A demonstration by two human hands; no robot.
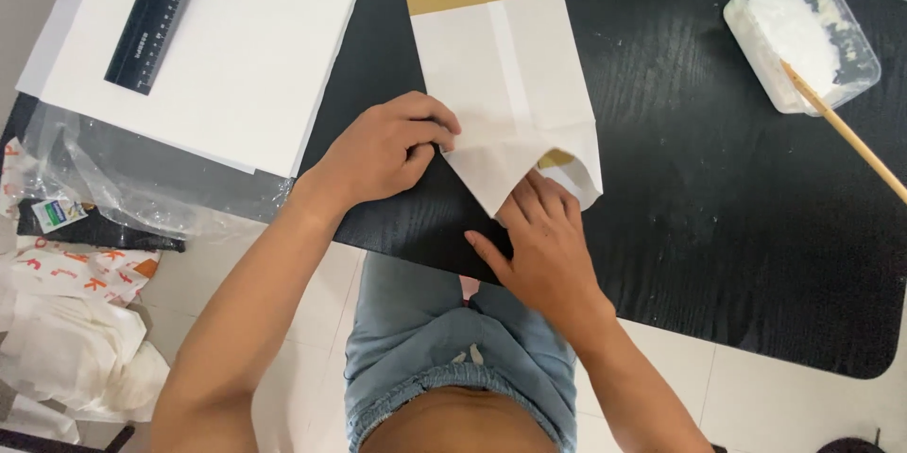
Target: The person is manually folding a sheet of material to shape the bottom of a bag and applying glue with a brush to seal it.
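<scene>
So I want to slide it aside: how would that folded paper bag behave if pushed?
The paper bag lies flat and thin, so it probably slides easily on the smooth black table. Its folded corner under the left hand and right hand may spring open.

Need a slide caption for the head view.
Both hands fold a white paper bag's corner on a black table.

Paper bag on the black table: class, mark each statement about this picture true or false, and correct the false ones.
1. Both hands touch the paper bag. True.
2. The left hand holds the ruler. False: the ruler lies untouched on the white board.
3. A wooden stick rests in the plastic tub. True.
4. The right hand is inside the tub. False: it presses the bag's folded corner.
</scene>
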